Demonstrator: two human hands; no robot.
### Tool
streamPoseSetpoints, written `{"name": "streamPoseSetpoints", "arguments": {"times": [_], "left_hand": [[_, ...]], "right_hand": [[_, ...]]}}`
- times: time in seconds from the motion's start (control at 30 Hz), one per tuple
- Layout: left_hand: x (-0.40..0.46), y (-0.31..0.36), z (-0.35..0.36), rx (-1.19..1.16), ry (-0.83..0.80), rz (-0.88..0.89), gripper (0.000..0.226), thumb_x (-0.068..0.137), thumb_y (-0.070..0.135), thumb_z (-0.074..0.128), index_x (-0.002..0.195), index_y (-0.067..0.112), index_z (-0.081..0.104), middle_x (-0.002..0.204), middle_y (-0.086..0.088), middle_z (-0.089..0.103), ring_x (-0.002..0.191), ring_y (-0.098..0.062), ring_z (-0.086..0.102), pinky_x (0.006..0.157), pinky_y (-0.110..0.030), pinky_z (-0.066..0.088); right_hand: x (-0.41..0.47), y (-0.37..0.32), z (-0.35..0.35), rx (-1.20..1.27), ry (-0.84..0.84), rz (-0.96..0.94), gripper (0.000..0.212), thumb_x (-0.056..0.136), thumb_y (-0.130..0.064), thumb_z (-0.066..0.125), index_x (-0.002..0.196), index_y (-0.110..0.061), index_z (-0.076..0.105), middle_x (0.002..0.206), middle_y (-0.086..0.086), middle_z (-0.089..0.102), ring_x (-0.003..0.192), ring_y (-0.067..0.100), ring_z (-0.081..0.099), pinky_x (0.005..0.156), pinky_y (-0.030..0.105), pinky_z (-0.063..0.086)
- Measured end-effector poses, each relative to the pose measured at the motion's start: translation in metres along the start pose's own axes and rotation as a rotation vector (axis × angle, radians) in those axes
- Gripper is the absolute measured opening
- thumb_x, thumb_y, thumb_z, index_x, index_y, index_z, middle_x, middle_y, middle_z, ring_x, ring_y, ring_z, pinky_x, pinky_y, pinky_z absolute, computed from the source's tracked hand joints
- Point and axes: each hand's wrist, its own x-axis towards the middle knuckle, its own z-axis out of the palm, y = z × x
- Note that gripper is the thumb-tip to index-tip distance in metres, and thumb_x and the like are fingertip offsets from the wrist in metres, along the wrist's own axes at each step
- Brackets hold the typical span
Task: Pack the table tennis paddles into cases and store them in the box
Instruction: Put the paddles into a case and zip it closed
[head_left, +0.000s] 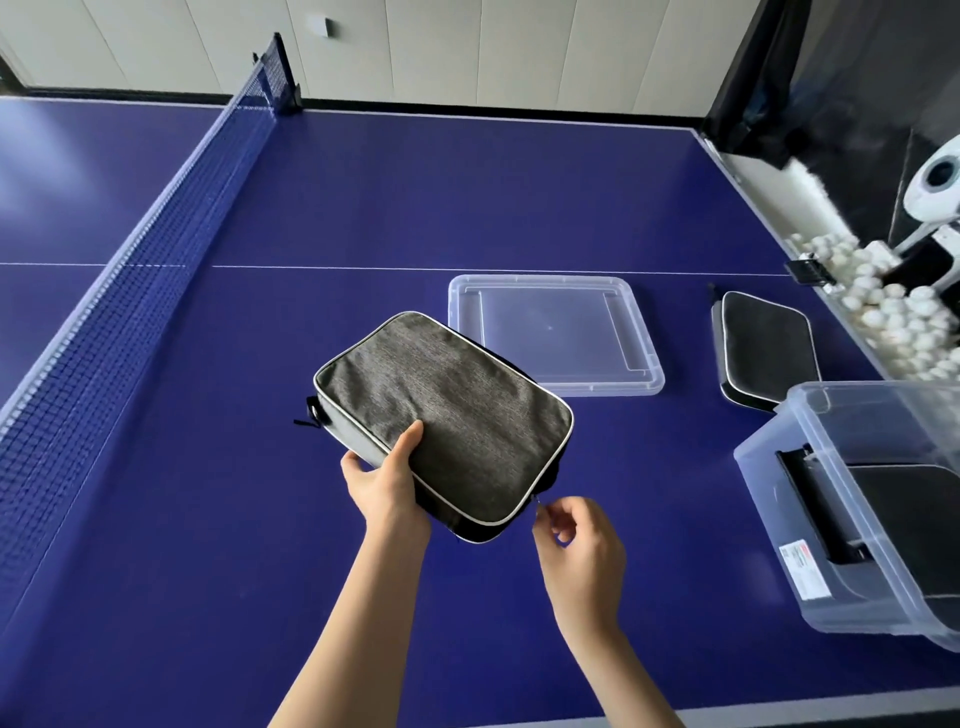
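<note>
Zipping grey case (447, 410) — blue table (208, 571).
My left hand (387, 480) is gripping it, right hand (579, 540) pinching zipper pull (538, 502); box (878, 509) label unreadable.

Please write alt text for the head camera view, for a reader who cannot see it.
Over a blue table tennis table, a left hand grips a grey rectangular fabric paddle case while the right hand pinches its zipper pull. A clear plastic lid, a second dark case and a clear storage box sit to the right.
</note>
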Motion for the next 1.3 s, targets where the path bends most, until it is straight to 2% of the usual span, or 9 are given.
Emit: {"name": "streamPoseSetpoints", "arguments": {"times": [0.1,0.23,0.37,0.53,0.67,0.83,1.0,1.13,1.3], "left_hand": [[0.001,0.005,0.000,0.017,-0.021,0.012,0.051,0.065,0.019,0.087,0.103,0.020,0.053,0.100,0.001,0.068,0.083,-0.014,0.068,0.062,-0.026,0.056],[0.002,0.008,-0.001,0.050,-0.045,0.031,0.047,0.063,0.018,0.088,0.094,0.023,0.054,0.096,0.001,0.068,0.082,-0.015,0.069,0.058,-0.025,0.055],[0.004,0.009,-0.005,0.053,-0.047,0.030,0.048,0.062,0.017,0.089,0.095,0.024,0.054,0.100,0.000,0.068,0.085,-0.017,0.070,0.063,-0.029,0.057],[0.006,0.008,-0.011,0.034,-0.020,-0.003,0.051,0.062,0.016,0.089,0.098,0.021,0.052,0.099,0.002,0.067,0.084,-0.016,0.069,0.057,-0.026,0.055],[0.008,0.007,-0.016,0.026,0.008,-0.020,0.048,0.063,0.014,0.088,0.092,0.023,0.051,0.097,0.003,0.066,0.080,-0.013,0.067,0.053,-0.024,0.052],[0.011,0.005,-0.022,0.023,0.015,-0.019,0.047,0.065,0.013,0.087,0.092,0.021,0.049,0.096,0.002,0.064,0.078,-0.015,0.066,0.048,-0.024,0.050],[0.018,0.002,-0.033,0.018,-0.006,-0.048,0.052,0.064,0.012,0.087,0.103,0.021,0.053,0.100,0.003,0.068,0.084,-0.016,0.068,0.057,-0.027,0.054],[0.029,-0.012,-0.051,0.072,-0.034,-0.092,0.048,0.065,0.013,0.087,0.099,0.022,0.055,0.101,0.002,0.069,0.085,-0.016,0.069,0.062,-0.029,0.055],[0.042,-0.038,-0.078,0.172,-0.054,-0.151,0.049,0.065,0.014,0.087,0.102,0.020,0.057,0.104,-0.002,0.070,0.089,-0.019,0.069,0.069,-0.032,0.056]], "right_hand": [[0.007,-0.001,-0.001,0.047,-0.010,0.054,0.020,0.075,-0.015,0.079,0.069,-0.010,0.060,0.063,-0.003,0.058,0.054,0.013,0.050,0.050,0.024,0.037],[0.015,-0.002,-0.002,0.100,-0.055,0.090,0.020,0.078,-0.018,0.076,0.070,-0.008,0.061,0.064,0.000,0.061,0.058,0.018,0.055,0.052,0.033,0.043],[0.023,-0.001,0.000,0.096,-0.050,0.111,0.022,0.078,-0.017,0.077,0.069,-0.005,0.061,0.063,0.003,0.063,0.057,0.023,0.056,0.052,0.035,0.042],[0.030,-0.001,0.007,0.052,-0.038,0.105,0.021,0.078,-0.016,0.077,0.069,-0.004,0.061,0.064,0.006,0.064,0.058,0.027,0.057,0.053,0.031,0.037],[0.033,-0.004,0.013,0.022,-0.002,0.123,0.020,0.077,-0.015,0.077,0.069,-0.005,0.061,0.065,0.005,0.065,0.058,0.028,0.058,0.055,0.027,0.034],[0.034,-0.007,0.019,-0.014,-0.007,0.136,0.019,0.079,-0.017,0.075,0.073,-0.006,0.062,0.068,0.005,0.066,0.063,0.028,0.060,0.055,0.028,0.037],[0.028,-0.002,0.023,-0.012,-0.048,0.078,0.018,0.077,-0.014,0.077,0.072,-0.004,0.063,0.068,0.006,0.065,0.061,0.028,0.060,0.054,0.032,0.042],[0.007,0.013,0.026,-0.080,-0.117,0.056,0.021,0.076,-0.018,0.078,0.070,-0.009,0.060,0.066,0.001,0.061,0.058,0.022,0.057,0.051,0.027,0.037],[-0.033,0.039,0.032,-0.176,-0.227,0.091,0.021,0.076,-0.020,0.077,0.070,-0.013,0.059,0.066,-0.002,0.061,0.058,0.020,0.058,0.049,0.028,0.039]]}}
